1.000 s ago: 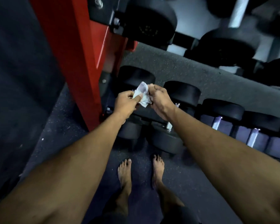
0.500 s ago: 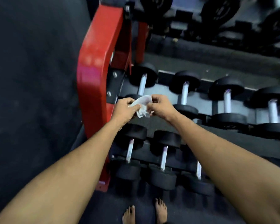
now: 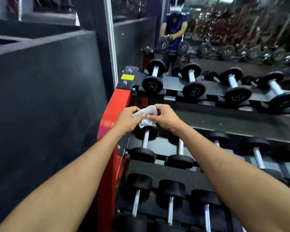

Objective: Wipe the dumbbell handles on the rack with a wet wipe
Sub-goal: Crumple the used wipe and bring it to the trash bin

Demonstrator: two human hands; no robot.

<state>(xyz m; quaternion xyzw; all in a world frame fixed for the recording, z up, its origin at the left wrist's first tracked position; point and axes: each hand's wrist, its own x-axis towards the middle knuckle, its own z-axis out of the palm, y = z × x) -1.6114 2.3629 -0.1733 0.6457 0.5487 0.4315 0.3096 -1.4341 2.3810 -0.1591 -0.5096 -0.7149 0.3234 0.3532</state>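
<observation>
A crumpled white wet wipe is held between both hands in front of the rack's left end. My left hand pinches its left side and my right hand pinches its right side. The red-framed dumbbell rack carries three tiers of black dumbbells with shiny metal handles. The nearest handle below the wipe is on the middle tier's leftmost dumbbell. The top tier's leftmost dumbbell lies beyond the hands. Neither hand touches a dumbbell.
A dark padded wall stands close on the left of the rack. A mirror behind the rack reflects a person and more dumbbells. The bottom tier's dumbbells lie below my forearms.
The view has tilted up from the floor and bottom tier to the whole rack and the mirror. Both hands kept holding the wipe between them, working it with the fingers.
</observation>
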